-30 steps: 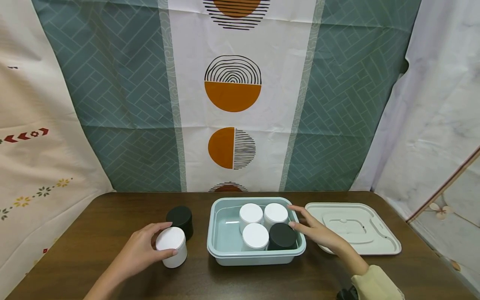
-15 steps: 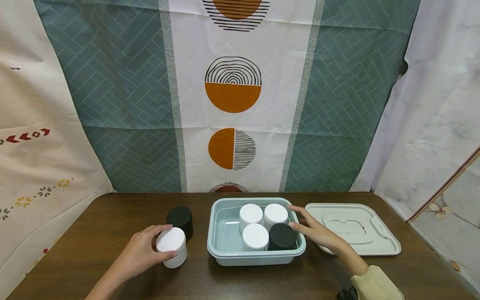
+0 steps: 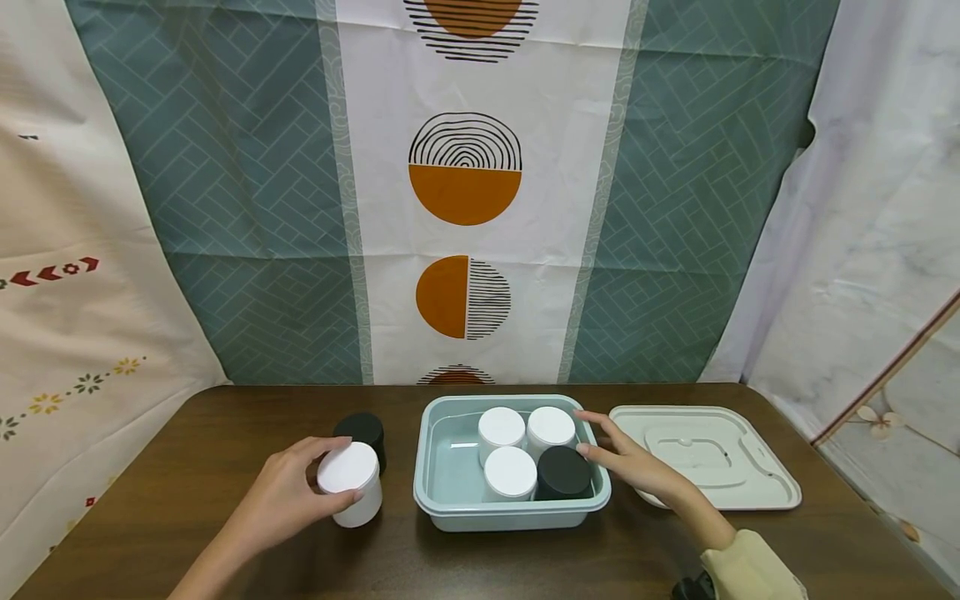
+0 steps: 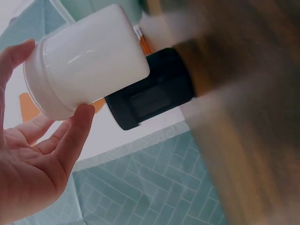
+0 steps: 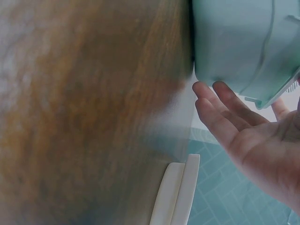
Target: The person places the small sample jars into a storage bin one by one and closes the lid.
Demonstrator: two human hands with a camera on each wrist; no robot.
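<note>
Three white jars [image 3: 510, 475] and a black jar [image 3: 564, 472] are standing in our pale blue plastic tub [image 3: 510, 518], and we've got one more, the held white jar [image 3: 352, 487], pinched between thumb and fingers of our left hand [image 3: 281, 500], just off the wooden table [image 3: 450, 571] and left of the tub. Right behind it we see the second black jar [image 3: 366, 427]. Our right hand [image 3: 637, 462] has its fingers spread loosely at the tub's right rim, near the off-white lid [image 3: 765, 479].
</note>
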